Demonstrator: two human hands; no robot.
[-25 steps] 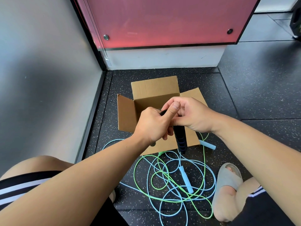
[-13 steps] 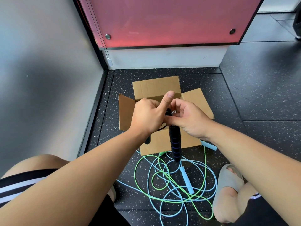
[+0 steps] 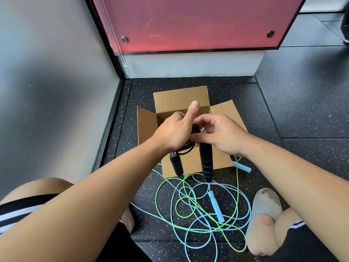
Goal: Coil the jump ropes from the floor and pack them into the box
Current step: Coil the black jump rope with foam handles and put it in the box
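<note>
We are holding the black jump rope [image 3: 188,146] above the open cardboard box [image 3: 181,99]. Our left hand [image 3: 175,129] is gripping the coiled cord, thumb sticking up, while our right hand [image 3: 221,135] is pinching the coil just above one handle [image 3: 206,163]. The other handle [image 3: 176,164] is hanging beside it (both dangling in front of the box's near flap). The blue jump rope [image 3: 216,207] and green jump rope [image 3: 156,199] are lying tangled together on the floor [image 3: 302,110], near our grey slipper [image 3: 266,207].
</note>
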